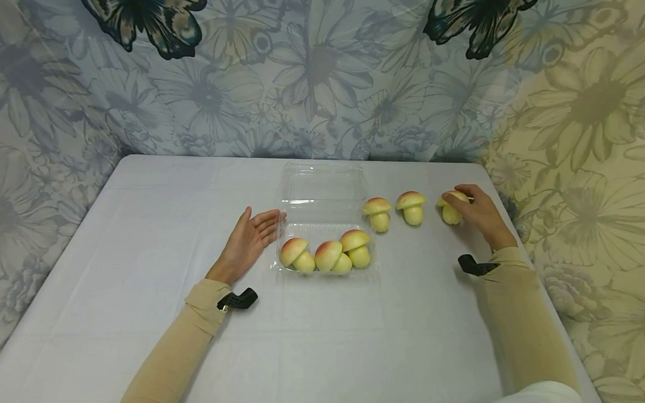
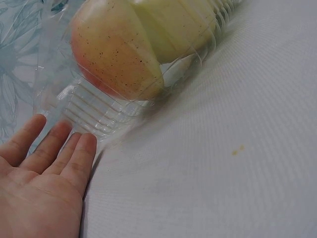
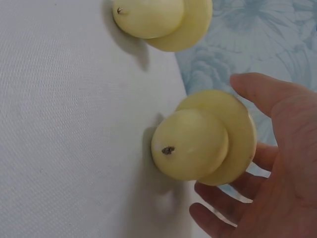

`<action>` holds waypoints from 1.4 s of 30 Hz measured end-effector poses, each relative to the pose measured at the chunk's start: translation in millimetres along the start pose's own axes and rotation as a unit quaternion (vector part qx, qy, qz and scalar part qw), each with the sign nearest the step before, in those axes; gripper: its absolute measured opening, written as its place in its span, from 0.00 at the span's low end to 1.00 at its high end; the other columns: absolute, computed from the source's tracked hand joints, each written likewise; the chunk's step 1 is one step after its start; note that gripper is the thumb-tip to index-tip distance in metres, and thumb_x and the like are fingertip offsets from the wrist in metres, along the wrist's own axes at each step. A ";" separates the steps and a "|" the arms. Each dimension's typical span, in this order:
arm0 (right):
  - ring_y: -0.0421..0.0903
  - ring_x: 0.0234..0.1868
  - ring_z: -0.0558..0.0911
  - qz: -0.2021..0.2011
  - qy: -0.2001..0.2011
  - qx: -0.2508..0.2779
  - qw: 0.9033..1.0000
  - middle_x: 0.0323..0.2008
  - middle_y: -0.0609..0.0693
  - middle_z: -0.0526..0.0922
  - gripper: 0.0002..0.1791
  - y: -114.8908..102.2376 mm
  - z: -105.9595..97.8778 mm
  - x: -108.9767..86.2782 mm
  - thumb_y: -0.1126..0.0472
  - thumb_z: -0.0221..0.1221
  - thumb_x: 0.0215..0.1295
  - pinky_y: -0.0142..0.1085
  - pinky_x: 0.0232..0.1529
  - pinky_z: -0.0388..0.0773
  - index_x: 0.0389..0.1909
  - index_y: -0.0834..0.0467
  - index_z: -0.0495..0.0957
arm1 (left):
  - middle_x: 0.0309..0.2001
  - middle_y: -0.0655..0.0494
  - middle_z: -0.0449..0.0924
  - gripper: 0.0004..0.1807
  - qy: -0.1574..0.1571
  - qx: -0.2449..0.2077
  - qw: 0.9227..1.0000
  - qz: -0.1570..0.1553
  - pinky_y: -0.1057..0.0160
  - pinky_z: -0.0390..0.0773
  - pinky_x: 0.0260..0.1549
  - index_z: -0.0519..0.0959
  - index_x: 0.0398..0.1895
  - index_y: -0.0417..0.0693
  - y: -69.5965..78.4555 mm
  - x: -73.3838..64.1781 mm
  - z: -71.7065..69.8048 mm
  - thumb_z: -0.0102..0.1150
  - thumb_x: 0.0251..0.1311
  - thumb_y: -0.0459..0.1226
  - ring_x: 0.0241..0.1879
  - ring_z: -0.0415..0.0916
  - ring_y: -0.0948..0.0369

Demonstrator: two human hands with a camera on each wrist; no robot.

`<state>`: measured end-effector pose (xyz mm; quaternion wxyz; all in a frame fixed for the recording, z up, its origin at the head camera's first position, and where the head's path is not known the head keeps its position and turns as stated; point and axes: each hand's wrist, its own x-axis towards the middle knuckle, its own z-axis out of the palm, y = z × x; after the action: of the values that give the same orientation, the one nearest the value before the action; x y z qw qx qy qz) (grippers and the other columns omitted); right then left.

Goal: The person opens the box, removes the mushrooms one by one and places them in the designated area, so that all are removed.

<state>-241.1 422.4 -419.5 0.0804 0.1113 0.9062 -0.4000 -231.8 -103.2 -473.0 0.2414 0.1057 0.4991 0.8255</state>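
My left hand (image 1: 247, 242) lies palm inward with its fingers extended, fingertips right at the left side of a clear plastic clamshell box (image 1: 323, 216). In the left wrist view, the fingers (image 2: 74, 158) reach the box's ribbed wall. Three yellow toy mushrooms with reddish caps, one of them at the left end (image 1: 294, 252), lie in the box's front half. My right hand (image 1: 480, 214) is spread around another toy mushroom (image 3: 198, 144) at the table's right side. A gap shows between thumb and cap, while the other fingers lie close along the cap's far side.
Two more toy mushrooms, one nearer the box (image 1: 378, 214) and one farther right (image 1: 411, 208), stand between box and right hand. The box's lid (image 1: 322, 181) is folded back. A white cloth covers the table (image 1: 144, 291); floral wallpaper (image 1: 318, 77) rises behind.
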 end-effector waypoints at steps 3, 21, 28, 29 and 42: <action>0.67 0.75 0.59 0.001 0.004 0.001 1.000 0.78 0.68 0.54 0.50 -1.3 -2.1 -0.7 0.32 0.49 0.72 0.62 0.71 0.61 0.79 0.63 0.50 | 0.80 0.38 0.47 0.41 -0.001 0.002 1.000 0.002 0.52 0.51 0.80 0.48 0.79 0.31 0.1 0.3 -0.1 0.15 0.80 0.56 0.81 0.45 0.47; 0.64 0.75 0.57 -0.061 0.061 0.033 0.996 0.76 0.65 0.59 0.44 -19.3 -10.0 -9.1 0.36 0.54 0.71 0.60 0.74 0.57 0.76 0.61 0.58 | 0.80 0.39 0.48 0.43 -0.003 0.011 1.000 0.004 0.51 0.49 0.81 0.49 0.79 0.32 -1.3 -0.1 -2.3 0.20 0.79 0.60 0.81 0.45 0.49; 0.57 0.70 0.66 -0.106 0.092 0.044 0.989 0.72 0.60 0.66 0.37 -31.0 -11.8 -14.6 0.41 0.57 0.72 0.35 0.64 0.66 0.73 0.58 0.64 | 0.80 0.38 0.47 0.41 -0.002 0.011 1.000 0.004 0.52 0.50 0.81 0.48 0.79 0.32 -1.3 0.1 -2.2 0.16 0.80 0.57 0.81 0.45 0.48; 0.56 0.70 0.67 -0.113 0.093 0.044 0.988 0.71 0.59 0.67 0.36 -33.4 -11.6 -15.5 0.42 0.57 0.72 0.32 0.62 0.67 0.72 0.58 0.65 | 0.80 0.38 0.48 0.41 -0.001 0.010 1.000 0.004 0.52 0.50 0.81 0.48 0.78 0.32 -1.3 0.1 -2.2 0.16 0.80 0.57 0.81 0.45 0.48; 0.44 0.65 0.72 -0.177 0.066 0.070 0.980 0.66 0.49 0.71 0.30 -73.8 -6.4 -32.1 0.50 0.61 0.72 0.18 0.54 0.69 0.71 0.55 0.67 | 0.80 0.37 0.47 0.43 0.001 -0.004 1.000 0.001 0.56 0.54 0.79 0.48 0.79 0.31 -2.9 1.0 -1.4 0.19 0.80 0.59 0.80 0.46 0.48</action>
<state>-230.2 374.4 -355.5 -0.0596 -0.0194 0.8847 -0.4619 -232.4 -102.7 -476.3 0.2408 0.1046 0.4963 0.8275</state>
